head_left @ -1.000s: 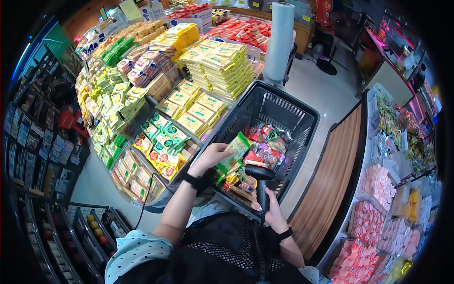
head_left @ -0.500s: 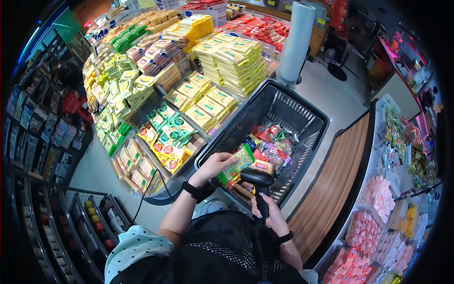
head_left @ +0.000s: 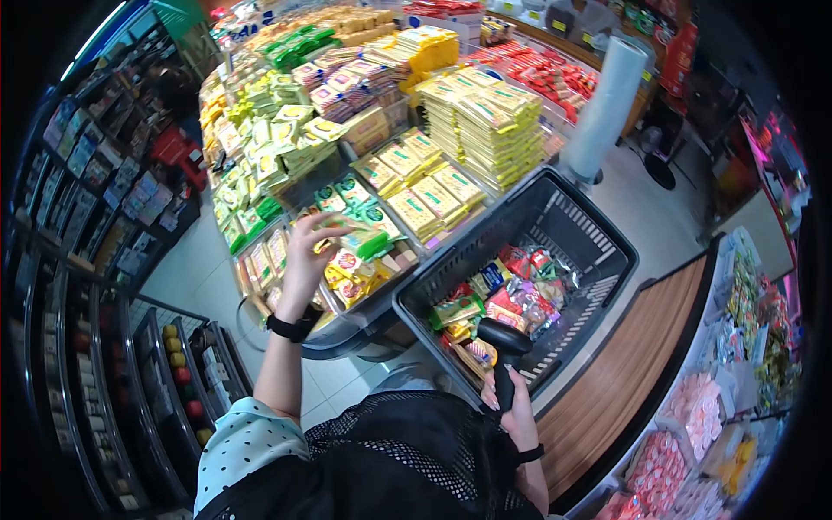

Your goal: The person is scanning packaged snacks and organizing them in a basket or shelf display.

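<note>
My left hand (head_left: 310, 251) reaches over the snack display, its fingers stretched out and apart. Right at its fingertips is a blurred bright green packet (head_left: 368, 241), above teal packets (head_left: 383, 218) and yellow packets (head_left: 348, 276). My right hand (head_left: 513, 406) grips the handle of a black handheld scanner (head_left: 505, 338), its head over the near side of a dark grey basket (head_left: 608, 299). Inside the basket lie mixed wrapped snacks, among them a green packet (head_left: 459, 310) and red and clear packs (head_left: 524, 290).
Tall stacks of yellow-wrapped biscuits (head_left: 481, 121) stand beyond the basket. A roll of clear plastic bags (head_left: 607, 108) rises at its far corner. A wood-topped counter (head_left: 607, 407) and pink candy bins (head_left: 663, 468) run along the right, shelves (head_left: 113, 373) along the left.
My left hand has moved left from the basket to the display, and a bright green packet like the one it held is now at its fingertips. The scanner stays in my right hand; the view has shifted.
</note>
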